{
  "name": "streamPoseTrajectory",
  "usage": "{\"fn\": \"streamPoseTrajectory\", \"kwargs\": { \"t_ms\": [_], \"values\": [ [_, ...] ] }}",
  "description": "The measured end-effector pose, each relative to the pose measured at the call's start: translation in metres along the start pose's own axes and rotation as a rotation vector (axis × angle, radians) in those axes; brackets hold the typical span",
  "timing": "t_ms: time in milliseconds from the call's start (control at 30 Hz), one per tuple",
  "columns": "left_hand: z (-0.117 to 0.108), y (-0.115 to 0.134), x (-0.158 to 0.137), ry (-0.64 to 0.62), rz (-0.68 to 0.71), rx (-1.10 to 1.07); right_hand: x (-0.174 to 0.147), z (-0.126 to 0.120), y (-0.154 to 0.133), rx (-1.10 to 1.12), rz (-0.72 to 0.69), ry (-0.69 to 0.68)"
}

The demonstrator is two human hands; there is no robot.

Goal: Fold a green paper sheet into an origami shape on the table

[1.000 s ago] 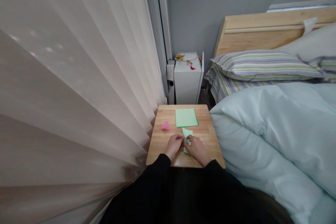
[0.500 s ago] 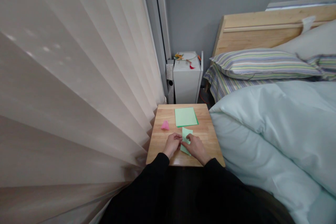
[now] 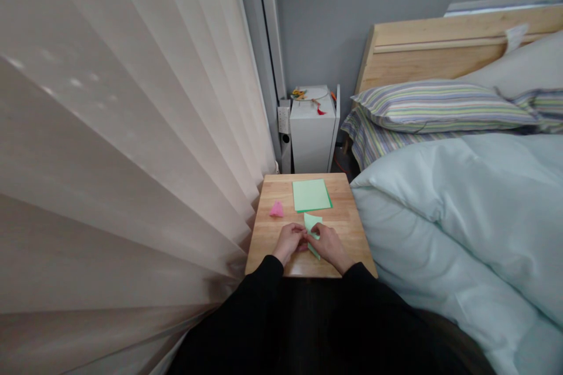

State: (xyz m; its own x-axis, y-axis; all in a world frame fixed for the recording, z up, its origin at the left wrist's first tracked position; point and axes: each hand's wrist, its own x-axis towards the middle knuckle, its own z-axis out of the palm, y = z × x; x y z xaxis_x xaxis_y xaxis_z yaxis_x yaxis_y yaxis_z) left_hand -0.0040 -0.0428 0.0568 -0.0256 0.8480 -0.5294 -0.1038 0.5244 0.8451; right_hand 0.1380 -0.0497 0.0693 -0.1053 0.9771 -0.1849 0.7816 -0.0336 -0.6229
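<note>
A narrow piece of light green paper (image 3: pixel 311 220) lies upright across the near half of the small wooden table (image 3: pixel 352 234), between my two hands. My left hand (image 3: pixel 290 241) pinches its left edge with closed fingers. From the other side, my right hand (image 3: pixel 328 244) grips the paper with thumb and fingers, covering its middle. The lower part of the paper is partly hidden by my fingers. Beyond my hands lies a stack of square green paper (image 3: pixel 311 195). Left of that stack sits a small folded pink paper piece (image 3: pixel 277 210).
A pleated curtain (image 3: pixel 176 129) hangs close along the table's left side. On the right a bed with a pale blue quilt (image 3: pixel 440 211) and a striped pillow (image 3: pixel 444 106) borders it. Behind the table stands a white cabinet (image 3: pixel 312 135) with small colourful items on top.
The lower left part of the green paper has lifted or folded inward, so less of it shows by my left fingers. My hands stay almost in the same place.
</note>
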Motion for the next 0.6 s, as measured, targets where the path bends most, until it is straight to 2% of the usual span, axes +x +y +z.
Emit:
{"fn": "streamPoseTrajectory", "kwargs": {
  "t_ms": [600],
  "values": [
    [-0.0028, -0.0053, 0.0044, 0.0, -0.01, -0.007, 0.0046, 0.0062, 0.0092, 0.079, 0.017, 0.002]
  ]
}}
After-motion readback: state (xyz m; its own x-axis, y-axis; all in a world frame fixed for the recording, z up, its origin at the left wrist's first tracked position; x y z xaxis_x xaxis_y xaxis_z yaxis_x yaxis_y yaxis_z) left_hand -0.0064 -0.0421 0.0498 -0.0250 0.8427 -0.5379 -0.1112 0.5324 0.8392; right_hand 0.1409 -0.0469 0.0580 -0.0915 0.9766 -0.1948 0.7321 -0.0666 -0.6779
